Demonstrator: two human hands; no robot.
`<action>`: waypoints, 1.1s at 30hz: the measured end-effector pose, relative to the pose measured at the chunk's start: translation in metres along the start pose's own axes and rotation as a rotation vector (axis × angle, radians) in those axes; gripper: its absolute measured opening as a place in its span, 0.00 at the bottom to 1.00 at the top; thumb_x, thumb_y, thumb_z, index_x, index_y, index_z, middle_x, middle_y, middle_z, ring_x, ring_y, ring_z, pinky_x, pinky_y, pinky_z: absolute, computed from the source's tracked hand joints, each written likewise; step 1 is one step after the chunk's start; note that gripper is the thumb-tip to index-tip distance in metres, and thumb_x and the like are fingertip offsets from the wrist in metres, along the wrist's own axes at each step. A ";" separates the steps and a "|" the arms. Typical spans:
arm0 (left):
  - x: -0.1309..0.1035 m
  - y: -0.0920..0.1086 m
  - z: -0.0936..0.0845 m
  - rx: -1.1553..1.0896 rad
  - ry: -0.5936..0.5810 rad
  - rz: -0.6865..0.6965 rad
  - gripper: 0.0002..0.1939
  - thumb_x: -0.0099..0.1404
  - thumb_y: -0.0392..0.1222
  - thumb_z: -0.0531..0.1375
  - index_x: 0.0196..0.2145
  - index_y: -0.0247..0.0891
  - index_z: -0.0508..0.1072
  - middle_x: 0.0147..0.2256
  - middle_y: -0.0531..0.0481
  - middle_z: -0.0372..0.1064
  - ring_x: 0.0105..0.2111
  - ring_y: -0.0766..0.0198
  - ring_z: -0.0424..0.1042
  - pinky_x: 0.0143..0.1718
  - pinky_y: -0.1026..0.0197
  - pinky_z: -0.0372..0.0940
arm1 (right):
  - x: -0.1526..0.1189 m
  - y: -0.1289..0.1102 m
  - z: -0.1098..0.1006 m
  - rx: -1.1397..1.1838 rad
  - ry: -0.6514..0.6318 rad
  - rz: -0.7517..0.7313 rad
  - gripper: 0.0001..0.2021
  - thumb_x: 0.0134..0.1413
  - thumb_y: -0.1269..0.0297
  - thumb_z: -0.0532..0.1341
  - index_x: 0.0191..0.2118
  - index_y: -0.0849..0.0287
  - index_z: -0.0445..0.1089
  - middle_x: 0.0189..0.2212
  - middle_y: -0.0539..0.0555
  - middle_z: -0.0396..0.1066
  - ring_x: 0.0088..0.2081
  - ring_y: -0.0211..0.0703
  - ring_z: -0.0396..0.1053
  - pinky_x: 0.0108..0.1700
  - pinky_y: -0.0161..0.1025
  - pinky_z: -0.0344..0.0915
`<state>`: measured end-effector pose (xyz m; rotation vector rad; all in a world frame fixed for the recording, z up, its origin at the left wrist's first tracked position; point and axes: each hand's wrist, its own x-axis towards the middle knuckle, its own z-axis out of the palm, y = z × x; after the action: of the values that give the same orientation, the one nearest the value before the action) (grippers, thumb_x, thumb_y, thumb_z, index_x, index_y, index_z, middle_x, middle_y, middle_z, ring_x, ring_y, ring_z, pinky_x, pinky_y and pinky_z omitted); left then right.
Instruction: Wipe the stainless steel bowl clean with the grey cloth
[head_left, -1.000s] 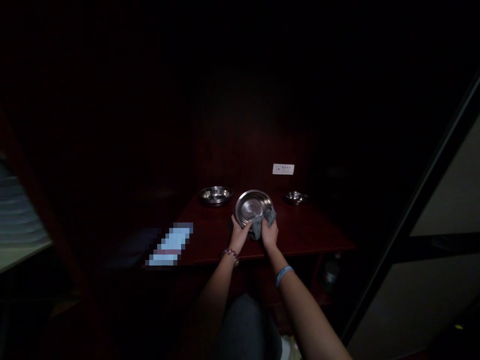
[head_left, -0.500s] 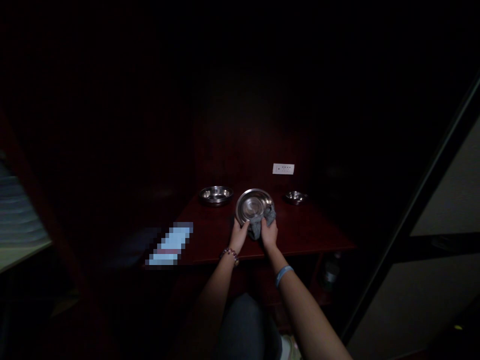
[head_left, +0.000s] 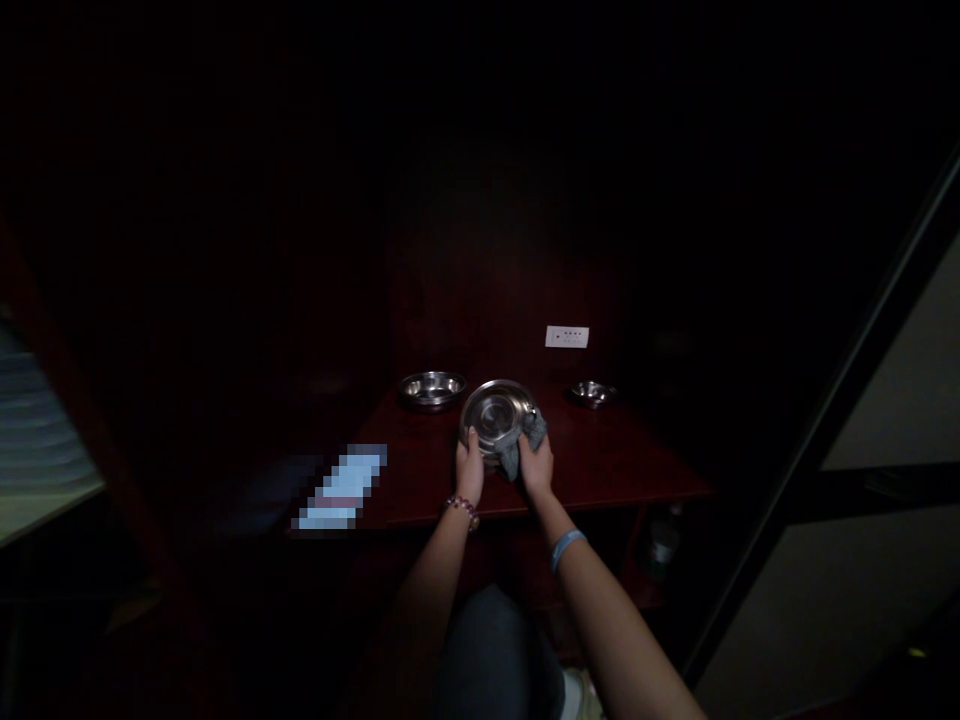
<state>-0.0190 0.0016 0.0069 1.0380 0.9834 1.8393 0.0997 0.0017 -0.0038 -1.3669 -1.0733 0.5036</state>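
Observation:
A round stainless-steel bowl is held up above the dark red desk, tilted so that its inside faces me. My left hand is closed on its lower left rim, thumb on the inner side. At the lower right, my right hand grips a grey cloth and presses it over the rim. Part of the cloth hangs below the bowl between both hands. The fingers behind the bowl are hidden.
A wider steel bowl stands at the desk's back left, and a smaller steel bowl at the back right. A white socket panel is on the rear wall. Below the desktop at right is a bottle. Pixelated blue patch at left.
The bowl has shifted slightly left and turned in my hands. My left hand has moved a little left and down along the rim; the right hand keeps the cloth at the rim.

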 end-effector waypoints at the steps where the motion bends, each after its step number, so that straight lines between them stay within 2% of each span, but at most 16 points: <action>1: -0.001 0.002 0.000 0.000 0.000 -0.001 0.20 0.67 0.52 0.54 0.48 0.35 0.72 0.48 0.42 0.74 0.48 0.59 0.73 0.51 0.59 0.65 | 0.000 0.000 0.000 -0.004 -0.002 0.000 0.23 0.57 0.55 0.58 0.57 0.55 0.65 0.49 0.56 0.74 0.51 0.47 0.72 0.52 0.38 0.66; 7: -0.006 0.005 0.002 0.016 -0.037 0.031 0.20 0.63 0.49 0.59 0.50 0.36 0.70 0.49 0.42 0.73 0.51 0.57 0.71 0.56 0.56 0.63 | 0.001 -0.001 -0.001 -0.041 0.004 0.027 0.23 0.58 0.56 0.57 0.58 0.56 0.65 0.50 0.57 0.74 0.52 0.47 0.72 0.52 0.38 0.66; 11: -0.004 -0.002 0.002 0.042 -0.095 0.066 0.27 0.59 0.44 0.64 0.56 0.38 0.64 0.55 0.41 0.69 0.55 0.57 0.68 0.61 0.54 0.57 | 0.000 -0.002 -0.002 -0.059 0.012 0.053 0.23 0.60 0.57 0.56 0.59 0.57 0.64 0.51 0.58 0.73 0.52 0.47 0.72 0.51 0.37 0.66; 14: -0.002 -0.005 0.000 0.063 -0.092 0.063 0.29 0.60 0.44 0.63 0.57 0.38 0.62 0.57 0.41 0.65 0.58 0.57 0.65 0.62 0.55 0.54 | -0.002 -0.005 -0.003 -0.095 -0.003 0.060 0.22 0.61 0.56 0.55 0.58 0.57 0.65 0.49 0.59 0.74 0.50 0.47 0.73 0.49 0.37 0.67; 18: -0.001 -0.005 -0.001 0.039 -0.057 0.056 0.28 0.63 0.43 0.60 0.59 0.39 0.60 0.59 0.42 0.63 0.59 0.59 0.63 0.64 0.55 0.52 | -0.003 -0.009 -0.004 -0.179 -0.056 0.060 0.20 0.61 0.53 0.55 0.51 0.59 0.71 0.44 0.60 0.77 0.47 0.49 0.75 0.47 0.37 0.67; 23: -0.002 -0.001 0.000 0.047 -0.099 0.048 0.27 0.62 0.42 0.61 0.57 0.40 0.60 0.56 0.43 0.66 0.56 0.58 0.66 0.63 0.52 0.53 | -0.003 -0.010 -0.005 -0.247 -0.099 0.077 0.19 0.60 0.50 0.56 0.39 0.61 0.76 0.40 0.64 0.78 0.45 0.54 0.76 0.43 0.38 0.68; 28: -0.003 -0.002 0.001 0.054 -0.132 0.058 0.34 0.59 0.40 0.63 0.61 0.38 0.57 0.61 0.40 0.60 0.60 0.58 0.62 0.64 0.55 0.50 | -0.003 -0.010 -0.005 -0.281 -0.106 0.070 0.20 0.61 0.51 0.55 0.36 0.62 0.77 0.38 0.66 0.78 0.44 0.55 0.76 0.41 0.39 0.68; 33: 0.000 -0.007 0.001 0.047 -0.146 0.055 0.32 0.63 0.41 0.60 0.62 0.39 0.56 0.63 0.41 0.58 0.62 0.58 0.59 0.65 0.56 0.48 | -0.003 -0.009 -0.005 -0.270 -0.110 0.071 0.20 0.61 0.50 0.55 0.35 0.62 0.77 0.38 0.66 0.78 0.44 0.55 0.76 0.41 0.39 0.68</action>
<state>-0.0168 0.0048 0.0011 1.2208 0.9226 1.7641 0.0999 -0.0049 0.0046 -1.6336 -1.2185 0.5031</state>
